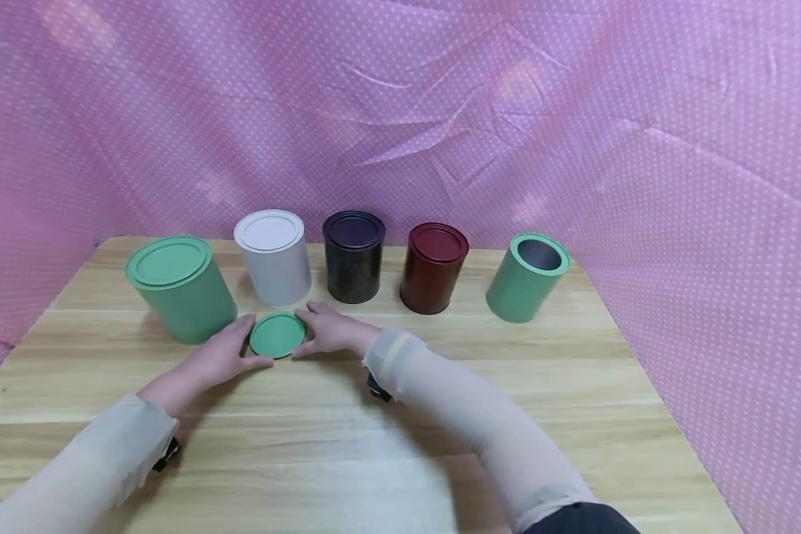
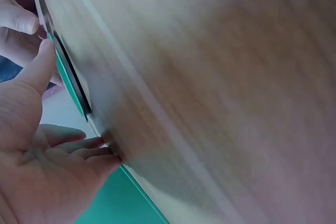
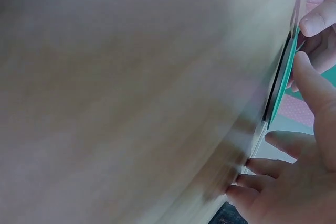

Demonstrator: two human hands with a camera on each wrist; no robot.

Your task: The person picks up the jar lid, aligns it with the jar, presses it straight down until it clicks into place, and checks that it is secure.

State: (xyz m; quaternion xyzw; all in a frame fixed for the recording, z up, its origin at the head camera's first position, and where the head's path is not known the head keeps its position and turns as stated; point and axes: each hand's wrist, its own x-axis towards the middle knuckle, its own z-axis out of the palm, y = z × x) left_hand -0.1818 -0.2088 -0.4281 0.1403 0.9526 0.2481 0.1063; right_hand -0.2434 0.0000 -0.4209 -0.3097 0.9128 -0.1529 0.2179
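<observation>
A round green lid [image 1: 277, 335] lies flat on the wooden table, between both hands. On its left side is my left hand [image 1: 222, 352], thumb and fingers spread around the rim. My right hand [image 1: 334, 330] is spread in the same way at the lid's right side. In the left wrist view the lid [image 2: 71, 80] appears edge-on, the left thumb close to its rim and the fingertips down at the table. The right wrist view also has the lid [image 3: 283, 80] edge-on beside the right thumb. Whether the fingers touch the rim is hard to see.
Along the back of the table [image 1: 400, 445] stand a large lidded green can [image 1: 193, 304], a white can [image 1: 277, 271], a black can [image 1: 354, 271], a dark red can [image 1: 430, 278], and a lidless green can [image 1: 521, 289] at right. Pink dotted cloth [image 1: 400, 111] hangs behind.
</observation>
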